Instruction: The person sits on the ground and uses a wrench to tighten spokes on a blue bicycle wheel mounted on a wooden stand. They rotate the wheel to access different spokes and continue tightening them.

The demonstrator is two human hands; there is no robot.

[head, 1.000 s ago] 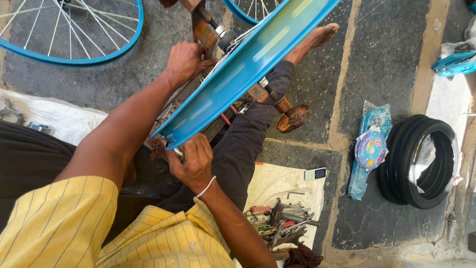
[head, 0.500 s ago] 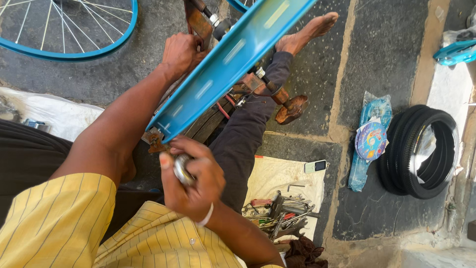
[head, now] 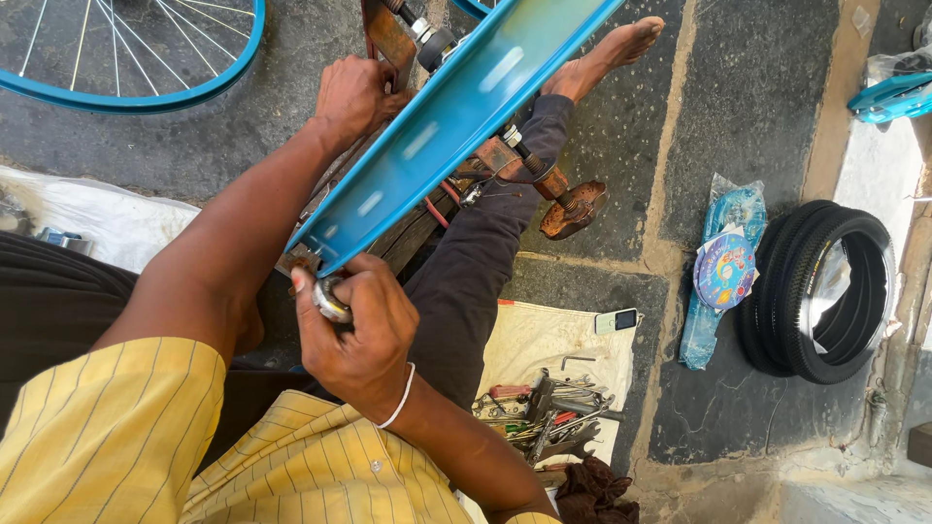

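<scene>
A long blue metal mudguard (head: 456,116) runs diagonally across my lap, its lower end near my chest. My right hand (head: 361,340) is closed around a small shiny metal ring (head: 330,301) right at that lower end. My left hand (head: 351,92) grips a rusty brown bicycle part (head: 390,39) beside the mudguard's upper half. My leg in dark trousers (head: 485,252) stretches under the mudguard, bare foot (head: 607,53) on the stone floor.
A blue-rimmed spoked wheel (head: 136,92) lies at the top left. Several hand tools (head: 544,417) and a small phone (head: 616,320) lie on a cloth (head: 534,340) at the bottom centre. Stacked black tyres (head: 825,291) and a plastic packet (head: 723,272) sit at the right.
My right hand has lifted off the mudguard's lower end, turned palm-inward and now shows the metal ring in its fingers. My left hand stays on the rusty part.
</scene>
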